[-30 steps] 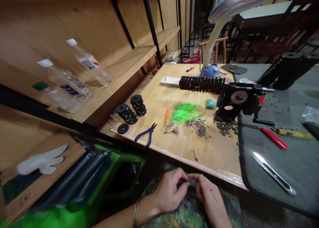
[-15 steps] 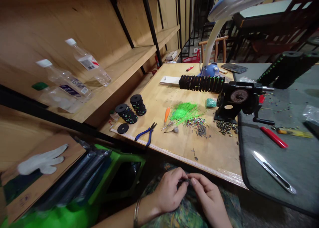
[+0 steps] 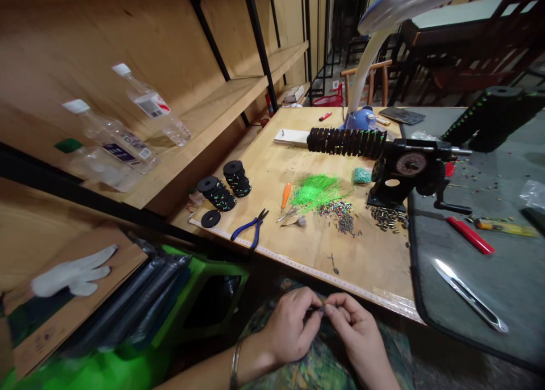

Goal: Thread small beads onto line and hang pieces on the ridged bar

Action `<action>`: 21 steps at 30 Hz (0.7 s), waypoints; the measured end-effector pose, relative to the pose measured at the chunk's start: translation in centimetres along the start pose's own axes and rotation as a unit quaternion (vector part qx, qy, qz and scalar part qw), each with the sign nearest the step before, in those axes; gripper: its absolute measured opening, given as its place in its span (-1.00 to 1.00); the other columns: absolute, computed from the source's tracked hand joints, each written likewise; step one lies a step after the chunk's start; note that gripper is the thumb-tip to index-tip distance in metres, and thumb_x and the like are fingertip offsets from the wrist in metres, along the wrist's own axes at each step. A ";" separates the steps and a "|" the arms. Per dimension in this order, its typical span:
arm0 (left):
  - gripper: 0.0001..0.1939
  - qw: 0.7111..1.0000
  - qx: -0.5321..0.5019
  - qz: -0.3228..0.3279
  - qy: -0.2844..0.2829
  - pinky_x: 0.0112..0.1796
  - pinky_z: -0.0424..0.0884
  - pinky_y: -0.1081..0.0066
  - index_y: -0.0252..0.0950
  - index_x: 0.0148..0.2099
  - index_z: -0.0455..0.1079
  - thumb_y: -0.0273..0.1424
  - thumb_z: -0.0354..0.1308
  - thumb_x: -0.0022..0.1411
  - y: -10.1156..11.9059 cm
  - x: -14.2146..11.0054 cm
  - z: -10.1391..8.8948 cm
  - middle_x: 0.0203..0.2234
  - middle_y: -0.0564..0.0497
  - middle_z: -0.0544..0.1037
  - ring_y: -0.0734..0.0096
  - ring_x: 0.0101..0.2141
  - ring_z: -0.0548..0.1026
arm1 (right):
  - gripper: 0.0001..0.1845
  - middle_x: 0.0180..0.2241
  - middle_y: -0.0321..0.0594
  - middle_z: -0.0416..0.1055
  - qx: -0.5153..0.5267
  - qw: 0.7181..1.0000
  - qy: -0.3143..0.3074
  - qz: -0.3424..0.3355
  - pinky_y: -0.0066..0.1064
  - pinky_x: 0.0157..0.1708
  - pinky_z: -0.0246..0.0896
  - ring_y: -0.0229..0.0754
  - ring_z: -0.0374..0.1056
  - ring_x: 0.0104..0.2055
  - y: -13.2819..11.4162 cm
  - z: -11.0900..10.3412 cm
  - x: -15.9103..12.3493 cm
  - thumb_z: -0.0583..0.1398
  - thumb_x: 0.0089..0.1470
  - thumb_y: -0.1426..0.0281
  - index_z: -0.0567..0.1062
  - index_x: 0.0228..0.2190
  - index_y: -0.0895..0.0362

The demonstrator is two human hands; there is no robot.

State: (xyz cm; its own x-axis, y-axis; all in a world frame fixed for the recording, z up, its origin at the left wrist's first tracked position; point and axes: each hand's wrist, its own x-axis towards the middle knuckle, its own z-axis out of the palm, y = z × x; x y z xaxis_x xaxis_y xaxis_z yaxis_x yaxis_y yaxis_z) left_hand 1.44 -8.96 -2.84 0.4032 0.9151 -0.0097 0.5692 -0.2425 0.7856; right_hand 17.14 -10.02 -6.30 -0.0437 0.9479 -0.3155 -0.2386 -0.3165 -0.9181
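Observation:
My left hand (image 3: 289, 327) and my right hand (image 3: 355, 336) meet over my lap, just below the table's front edge. Both pinch one tiny dark piece (image 3: 320, 309) between their fingertips; it is too small to name. A metal bangle sits on my left wrist. On the wooden table (image 3: 374, 265) above lie a pile of small beads (image 3: 340, 215), green strands (image 3: 317, 188), blue pliers (image 3: 250, 229) and an orange-handled tool (image 3: 285, 195).
Black spools (image 3: 225, 188) stand at the table's left. A black hand-crank winder (image 3: 404, 171) holds a row of spools. On the grey mat (image 3: 502, 276) lie tweezers (image 3: 468, 296) and a red lighter (image 3: 470, 235). Water bottles (image 3: 123, 134) on the shelf; white glove (image 3: 70, 273).
My right hand's fingers have shifted left and closed in on the small piece at my left fingertips. The view has drifted slightly; nothing on the table moved.

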 end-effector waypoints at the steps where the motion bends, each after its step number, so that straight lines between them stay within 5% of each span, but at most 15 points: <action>1: -0.90 1.000 -0.005 -0.005 0.003 -0.35 0.31 0.44 -0.31 -0.30 0.35 -0.47 0.02 0.25 0.0 0.0 0.0 -0.45 -0.09 0.49 0.34 -0.40 0.45 | -0.60 -0.67 -0.45 0.19 0.008 1.000 0.001 0.005 -0.54 -0.62 -0.03 -0.37 0.02 -0.64 -0.1 0.0 0.0 0.35 -0.16 0.07 0.48 -0.50 0.16; 7: -0.92 0.996 -0.073 -0.022 0.042 -0.44 0.24 0.47 -0.30 -0.36 0.32 -0.44 0.06 0.20 0.1 0.3 0.5 -0.54 0.03 0.43 0.43 -0.50 0.37 | -0.53 -0.63 -0.40 0.27 0.055 0.997 0.020 0.051 -0.54 -0.59 -0.02 -0.37 0.05 -0.61 -0.2 0.3 0.2 0.41 -0.29 0.04 0.48 -0.54 0.18; 15: -0.92 0.960 -0.238 -0.149 0.006 -0.45 0.27 0.47 -0.30 -0.38 0.26 -0.43 0.08 0.17 0.4 0.7 0.6 -0.57 0.07 0.40 0.46 -0.52 0.34 | -0.53 -0.75 -0.63 -0.14 0.137 0.982 0.015 0.126 -0.56 -0.68 -0.43 -0.44 -0.29 -0.69 0.8 -0.2 0.1 0.39 -0.20 0.05 0.36 -0.45 0.10; 21: -0.92 0.960 -0.231 -0.157 0.006 -0.42 0.25 0.46 -0.31 -0.39 0.27 -0.44 0.09 0.15 0.5 0.9 0.1 -0.58 0.08 0.36 0.46 -0.50 0.32 | -0.51 -0.72 -0.61 -0.13 0.163 0.975 -0.004 0.149 -0.54 -0.69 -0.43 -0.44 -0.30 -0.67 0.4 -0.4 -0.1 0.39 -0.19 0.05 0.33 -0.44 0.09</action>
State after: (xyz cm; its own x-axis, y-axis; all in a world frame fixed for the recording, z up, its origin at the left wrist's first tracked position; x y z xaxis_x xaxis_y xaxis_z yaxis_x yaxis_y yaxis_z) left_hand 2.13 -8.31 -2.49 0.2538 0.9238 -0.2866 0.2812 0.2130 0.9357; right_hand 17.43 -10.25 -6.71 -0.1651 0.8159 -0.5541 -0.5091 -0.5517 -0.6606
